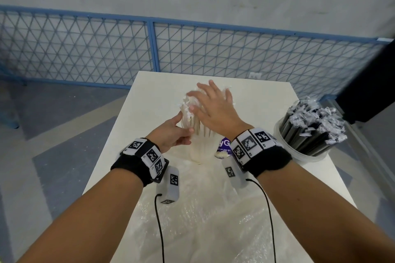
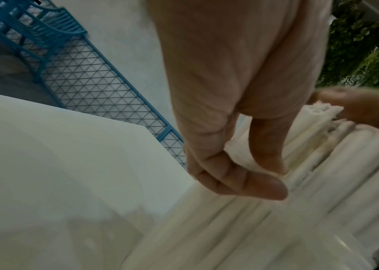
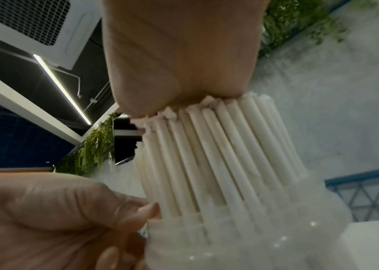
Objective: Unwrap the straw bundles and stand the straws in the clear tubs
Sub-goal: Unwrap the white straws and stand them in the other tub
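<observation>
A bunch of white paper-wrapped straws (image 1: 202,129) stands upright in a clear tub (image 1: 201,152) at the middle of the white table (image 1: 267,100). My right hand (image 1: 211,102) lies open on the straw tops, palm (image 3: 179,54) pressing down on the crumpled wrapper ends. My left hand (image 1: 184,128) is at the bunch's left side. Its thumb and forefinger (image 2: 273,175) pinch together against the straws (image 2: 322,173) just above the tub's rim (image 3: 183,219). The straws (image 3: 218,155) fan out slightly above the tub.
A second clear tub (image 1: 299,153), packed with wrapped black straws (image 1: 316,126), stands at the table's right edge. Crumpled clear plastic wrap (image 1: 203,215) covers the near part of the table. A purple label (image 1: 224,145) shows just right of the tub. A blue mesh fence (image 1: 149,49) runs behind.
</observation>
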`<state>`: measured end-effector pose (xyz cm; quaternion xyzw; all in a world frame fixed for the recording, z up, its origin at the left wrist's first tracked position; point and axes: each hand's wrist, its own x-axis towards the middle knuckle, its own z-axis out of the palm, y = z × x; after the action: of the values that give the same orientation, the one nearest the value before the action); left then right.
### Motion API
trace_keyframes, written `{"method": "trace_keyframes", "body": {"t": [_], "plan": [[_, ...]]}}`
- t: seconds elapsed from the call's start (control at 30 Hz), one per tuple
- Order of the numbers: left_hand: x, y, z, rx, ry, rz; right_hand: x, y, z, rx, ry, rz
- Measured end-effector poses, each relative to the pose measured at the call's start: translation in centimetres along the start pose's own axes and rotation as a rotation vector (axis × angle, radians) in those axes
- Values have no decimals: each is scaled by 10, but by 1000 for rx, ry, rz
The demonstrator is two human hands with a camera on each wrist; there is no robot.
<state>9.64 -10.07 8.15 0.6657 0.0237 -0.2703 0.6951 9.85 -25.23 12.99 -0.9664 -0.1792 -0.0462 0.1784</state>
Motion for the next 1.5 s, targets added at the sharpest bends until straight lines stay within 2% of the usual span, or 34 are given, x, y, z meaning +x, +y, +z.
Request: {"method": "trace_keyframes", "body": {"t": [0.07,0.1,0.23,0.3,0.37,0.4,0.47,0.5,0.53,0.6,0.63,0.73,0.83,0.93,1.0,1.1,1.17,1.27,1.33,1.37,1.43,1.5], "plan": [[0,0,0,-2,17,-2,1,-7,-4,92,160,-41],[0,0,0,2,14,0,3,-12,-4,67,142,-63],[-3,1,2,61,-22,50,8,-28,12,-222,-216,-119],[-4,2,2,89,-30,58,9,-30,15,-276,-298,-120],[-3,0,2,63,-15,45,7,-30,8,-180,-340,-118],[-2,-1,2,45,1,34,7,-28,3,-80,-324,-119],[-2,-2,-1,22,27,8,10,-17,-6,61,-126,-89],[-2,-3,-3,16,23,-3,12,-9,-9,57,-4,-24],[-3,-4,-3,21,7,-8,14,0,-12,26,55,76],[-5,-5,-4,40,-13,-8,15,15,-13,-10,-34,262],[-5,-5,-3,37,-6,-14,15,20,-10,-16,-114,294],[-5,-3,-2,41,-4,-15,13,21,-4,-6,-224,222],[-7,-1,-1,43,4,-25,10,19,-6,39,-204,198],[-9,-1,-1,29,0,-37,7,17,-4,66,-83,138],[-10,0,-1,46,-21,-32,7,16,0,12,-125,98],[-11,0,-2,57,-19,-26,7,15,-5,-15,-211,126],[-13,-2,-2,87,16,-13,2,14,-15,52,-96,103],[-17,-11,-9,344,63,-24,-20,9,-31,189,273,46],[-19,-23,-18,606,73,-72,-38,8,-39,255,383,82],[-19,-32,-20,757,49,-106,-50,9,-40,271,353,144],[-21,-49,-20,1036,-38,-164,-74,13,-35,256,188,313],[-23,-65,-12,1160,-107,-192,-102,21,-21,171,-2,484]]}}
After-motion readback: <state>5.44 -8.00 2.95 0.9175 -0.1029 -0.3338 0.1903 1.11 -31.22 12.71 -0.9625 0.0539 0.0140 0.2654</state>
